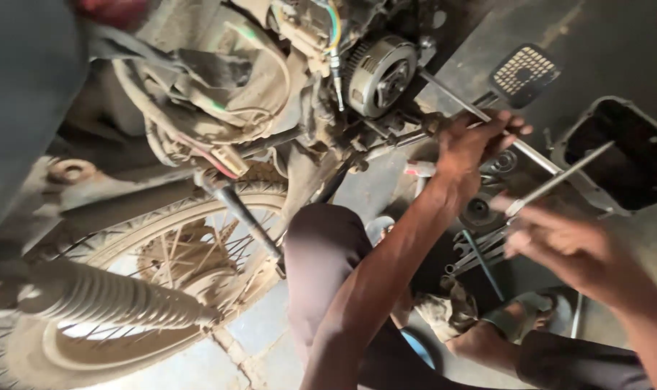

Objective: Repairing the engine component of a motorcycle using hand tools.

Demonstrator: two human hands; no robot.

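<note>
— Beside the motorcycle's engine, how far along does the work look?

— Partway, I'd judge. The clutch assembly [380, 74] is bare, so its side cover is already off; a dark cover-like casing [627, 153] lies on the floor to the right, hollow side up. Loose spanners [480, 249] lie on the floor between the two arms. Nothing looks reassembled yet, so refitting appears to remain.

— Where is the left hand?

— The left hand [473, 144] reaches forward with the arm nearly straight, just below and to the right of the clutch. Its grip is closed around a long metal rod [480, 115] that runs slantwise from the engine down toward the casing.

— And the right?

— The right hand [560, 249] is lower and nearer the camera, blurred. Its fingers pinch a slim silver tool [560, 179] that points up and away toward the casing. The tool's tip is well apart from the engine.

— Anything else nearby?

— The rear wheel [162, 253] and a shock spring [104, 296] fill the left side, and a perforated footrest [524, 72] sits above the left hand.
</note>
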